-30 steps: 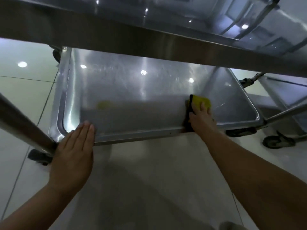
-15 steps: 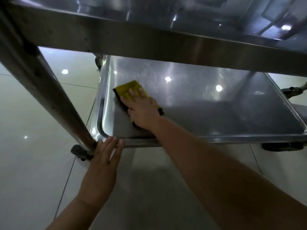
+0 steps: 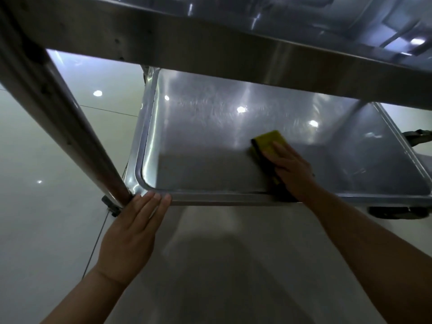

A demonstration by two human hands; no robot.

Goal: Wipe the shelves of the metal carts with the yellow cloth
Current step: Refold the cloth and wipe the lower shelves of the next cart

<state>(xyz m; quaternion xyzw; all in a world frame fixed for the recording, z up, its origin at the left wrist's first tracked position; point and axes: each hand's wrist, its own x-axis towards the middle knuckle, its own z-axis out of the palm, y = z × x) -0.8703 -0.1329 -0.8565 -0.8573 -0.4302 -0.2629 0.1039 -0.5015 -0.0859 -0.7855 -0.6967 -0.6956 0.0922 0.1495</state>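
The metal cart's bottom shelf (image 3: 210,146) is a shallow steel tray seen below the upper shelf (image 3: 233,50). A folded yellow cloth with a dark edge (image 3: 268,140) lies flat on the tray, right of its middle. My right hand (image 3: 289,169) presses down on the cloth with straight fingers and covers its near half. My left hand (image 3: 133,232) rests flat, fingers together, against the tray's front rim near the left corner, beside the cart's slanted leg (image 3: 58,108).
A pale tiled floor (image 3: 46,206) surrounds the cart. A caster (image 3: 397,211) shows under the tray's right front corner, and another cart's part (image 3: 418,134) is at the right edge. The upper shelf overhangs the tray closely.
My right hand has swept the cloth from the tray's left end to right of the middle, after an earlier sweep leftward. My left hand stays on the front rim.
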